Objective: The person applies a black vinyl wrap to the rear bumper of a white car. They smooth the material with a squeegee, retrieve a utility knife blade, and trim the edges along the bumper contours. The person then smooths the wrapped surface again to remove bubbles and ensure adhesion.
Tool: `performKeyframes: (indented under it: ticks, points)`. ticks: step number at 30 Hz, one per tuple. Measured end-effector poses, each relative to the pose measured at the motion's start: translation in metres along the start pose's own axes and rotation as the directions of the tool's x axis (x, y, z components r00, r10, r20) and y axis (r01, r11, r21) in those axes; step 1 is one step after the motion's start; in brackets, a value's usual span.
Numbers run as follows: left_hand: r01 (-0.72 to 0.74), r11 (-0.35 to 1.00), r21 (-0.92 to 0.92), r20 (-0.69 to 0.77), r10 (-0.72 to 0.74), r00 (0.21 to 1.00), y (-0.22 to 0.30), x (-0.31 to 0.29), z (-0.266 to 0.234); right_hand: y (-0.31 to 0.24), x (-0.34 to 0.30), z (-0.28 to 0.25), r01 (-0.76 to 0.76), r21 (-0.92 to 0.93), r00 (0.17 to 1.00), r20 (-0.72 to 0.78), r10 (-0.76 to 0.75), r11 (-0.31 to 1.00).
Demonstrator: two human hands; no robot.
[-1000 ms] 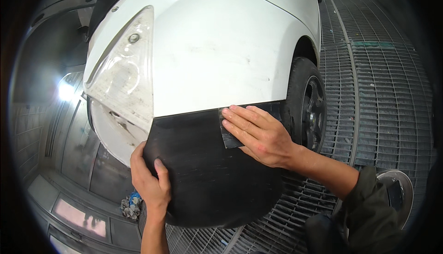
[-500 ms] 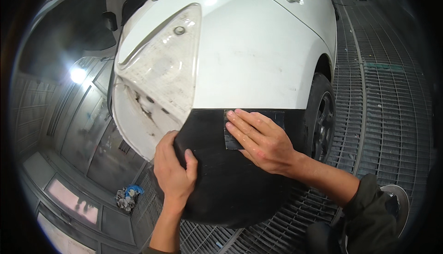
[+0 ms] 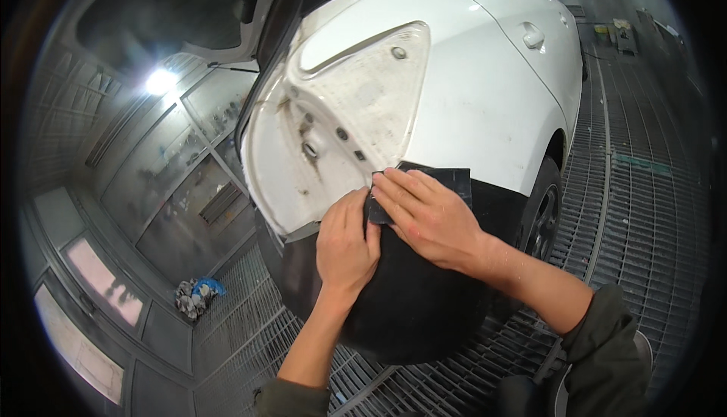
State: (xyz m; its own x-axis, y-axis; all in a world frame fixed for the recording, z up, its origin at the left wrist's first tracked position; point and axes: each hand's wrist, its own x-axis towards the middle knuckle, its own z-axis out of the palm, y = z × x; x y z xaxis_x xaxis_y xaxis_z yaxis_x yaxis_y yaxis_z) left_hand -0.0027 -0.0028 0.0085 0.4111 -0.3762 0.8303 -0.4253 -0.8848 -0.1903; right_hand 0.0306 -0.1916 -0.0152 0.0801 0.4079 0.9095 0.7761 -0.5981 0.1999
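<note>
A dark sheet of sandpaper (image 3: 457, 182) lies on the upper edge of the car's black bumper (image 3: 424, 311). My right hand (image 3: 432, 224) holds it there, fingers together and pressed flat over it; its thumb is hidden. Just to the left, my left hand (image 3: 347, 246) rests open on the bumper's top edge, its fingers over the rim and its thumb apart. The two hands nearly touch. Above them rises the white rear body panel (image 3: 477, 91), with the bare, stained lamp recess (image 3: 371, 87) at its left.
Rear wheel (image 3: 544, 216) stands at the right, above a metal floor grating (image 3: 644, 243). The raised tailgate (image 3: 166, 15) hangs at the upper left. Crumpled grey and blue waste (image 3: 198, 296) lies by the wall at left. A round metal rim (image 3: 644, 352) shows beside my right sleeve.
My right hand and the sandpaper have moved left along the bumper's upper edge, toward its corner. My left hand now sits closer to the right one. The view has shifted, showing more of the car.
</note>
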Motion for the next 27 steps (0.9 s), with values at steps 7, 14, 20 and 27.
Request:
performKeyframes:
  ticks: [7,14,20,27]
  points:
    - [-0.008,0.998,-0.060,-0.031,0.006,1.000,-0.008,-0.020,-0.014,0.008,-0.003,-0.021,-0.013,-0.108,0.996,0.087,0.023,0.994]
    - [0.144,0.989,-0.044,-0.101,-0.148,0.984,-0.009,-0.026,-0.006,-0.045,0.021,0.011,0.011,-0.006,1.000,0.019,-0.011,1.000]
    - [0.181,0.963,-0.198,-0.161,-0.214,0.963,-0.005,-0.041,-0.004,-0.055,0.019,0.015,-0.056,-0.053,0.997,0.047,0.059,0.997]
    - [0.198,0.964,-0.180,-0.286,-0.244,0.927,0.014,-0.025,0.029,-0.015,-0.002,0.004,-0.183,-0.117,0.949,0.238,0.207,0.976]
